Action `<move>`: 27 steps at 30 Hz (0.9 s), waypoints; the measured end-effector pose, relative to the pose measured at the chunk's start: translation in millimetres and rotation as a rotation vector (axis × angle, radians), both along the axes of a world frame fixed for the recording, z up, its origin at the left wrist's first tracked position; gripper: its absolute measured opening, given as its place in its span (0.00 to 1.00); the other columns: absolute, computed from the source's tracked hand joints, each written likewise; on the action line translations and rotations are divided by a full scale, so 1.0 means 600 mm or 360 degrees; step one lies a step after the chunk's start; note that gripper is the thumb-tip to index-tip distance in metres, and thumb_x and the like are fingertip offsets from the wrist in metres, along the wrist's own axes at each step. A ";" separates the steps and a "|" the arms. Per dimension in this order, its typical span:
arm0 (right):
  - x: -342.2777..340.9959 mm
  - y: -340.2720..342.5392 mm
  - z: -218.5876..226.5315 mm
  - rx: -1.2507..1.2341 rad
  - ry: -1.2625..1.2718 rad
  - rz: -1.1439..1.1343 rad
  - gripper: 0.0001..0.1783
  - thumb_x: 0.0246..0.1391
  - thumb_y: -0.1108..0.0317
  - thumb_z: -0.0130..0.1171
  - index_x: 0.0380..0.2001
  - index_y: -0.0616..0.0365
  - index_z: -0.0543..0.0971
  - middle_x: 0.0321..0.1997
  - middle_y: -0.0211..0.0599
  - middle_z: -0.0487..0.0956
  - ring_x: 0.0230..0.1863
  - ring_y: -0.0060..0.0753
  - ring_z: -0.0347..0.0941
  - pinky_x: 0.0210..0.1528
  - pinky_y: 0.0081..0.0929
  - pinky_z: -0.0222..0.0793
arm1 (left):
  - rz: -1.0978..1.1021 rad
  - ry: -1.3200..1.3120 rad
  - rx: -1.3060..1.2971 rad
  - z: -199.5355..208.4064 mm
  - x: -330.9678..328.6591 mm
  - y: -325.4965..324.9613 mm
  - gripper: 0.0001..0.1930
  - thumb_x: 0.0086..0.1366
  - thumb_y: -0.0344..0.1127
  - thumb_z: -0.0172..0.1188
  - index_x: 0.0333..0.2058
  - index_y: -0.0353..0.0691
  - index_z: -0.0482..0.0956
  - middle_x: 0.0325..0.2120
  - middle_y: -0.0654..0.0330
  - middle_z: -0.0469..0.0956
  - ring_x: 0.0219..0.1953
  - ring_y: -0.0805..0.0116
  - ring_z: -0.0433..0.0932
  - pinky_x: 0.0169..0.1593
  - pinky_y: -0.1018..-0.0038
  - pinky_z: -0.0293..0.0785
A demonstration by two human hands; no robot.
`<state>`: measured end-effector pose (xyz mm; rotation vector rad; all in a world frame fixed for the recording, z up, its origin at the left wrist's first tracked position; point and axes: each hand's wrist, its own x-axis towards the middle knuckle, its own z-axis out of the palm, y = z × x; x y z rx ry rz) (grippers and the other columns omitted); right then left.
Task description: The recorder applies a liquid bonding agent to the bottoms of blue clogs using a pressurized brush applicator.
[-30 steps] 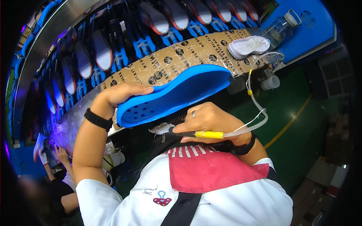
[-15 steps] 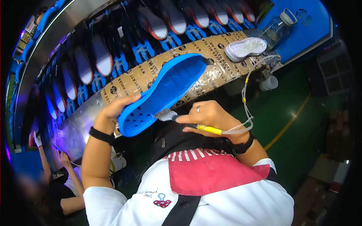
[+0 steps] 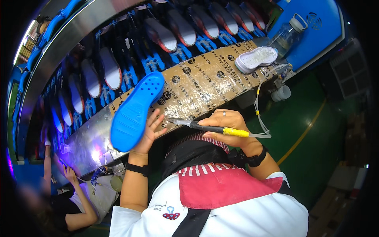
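Note:
A blue shoe sole (image 3: 132, 112), dished with a raised rim, tilts over the bench left of centre. Its end with small round holes points away from me. My left hand (image 3: 149, 132) holds the sole along its near right edge, palm up and fingers spread; the sole hides the thumb. My right hand (image 3: 229, 128) is closed around a glue brush (image 3: 213, 128) with a black handle and a yellow sleeve. Its pale bristles point left, a little apart from the left fingertips. Clear tubing (image 3: 256, 102) runs from the handle's end toward the bench's right end.
Brown printed cardboard (image 3: 197, 83) covers the bench. A white sole (image 3: 256, 59) lies at its right end beside a clear water jug (image 3: 288, 35). Dark shoe uppers on blue holders (image 3: 153, 63) line the far side. At lower left, another person's hand (image 3: 71, 173) is at the bench.
The blue sole has turned end for end and moved left, so its holed end now points away. My left hand has shifted right beneath it. The brush has come off the sole.

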<state>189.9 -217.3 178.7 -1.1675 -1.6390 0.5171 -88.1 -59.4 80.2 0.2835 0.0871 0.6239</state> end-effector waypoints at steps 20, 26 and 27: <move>-0.050 0.025 0.010 -0.0155 0.0286 -0.0174 0.13 0.45 0.72 0.67 0.38 0.61 0.82 0.25 0.36 0.81 0.24 0.26 0.75 0.30 0.21 0.69 | 0.0052 -0.0052 -0.0391 -0.021 -0.013 -0.058 0.49 0.58 0.70 0.48 0.67 0.40 0.49 0.61 0.36 0.56 0.55 0.39 0.65 0.47 0.49 0.73; -0.079 0.054 0.065 -0.0085 0.0388 -0.0132 0.10 0.47 0.74 0.64 0.36 0.63 0.81 0.26 0.34 0.81 0.24 0.18 0.76 0.26 0.16 0.70 | 0.0062 -0.0104 -0.0048 0.040 0.027 -0.059 0.46 0.57 0.69 0.48 0.67 0.46 0.50 0.61 0.43 0.59 0.57 0.37 0.66 0.45 0.43 0.75; -0.095 0.058 0.080 -0.0203 0.0716 -0.0069 0.10 0.45 0.72 0.65 0.33 0.62 0.81 0.25 0.34 0.81 0.26 0.17 0.76 0.27 0.18 0.70 | 0.0143 -0.0272 -0.0147 0.066 0.051 -0.067 0.46 0.57 0.70 0.48 0.67 0.48 0.50 0.61 0.44 0.59 0.56 0.37 0.66 0.45 0.43 0.75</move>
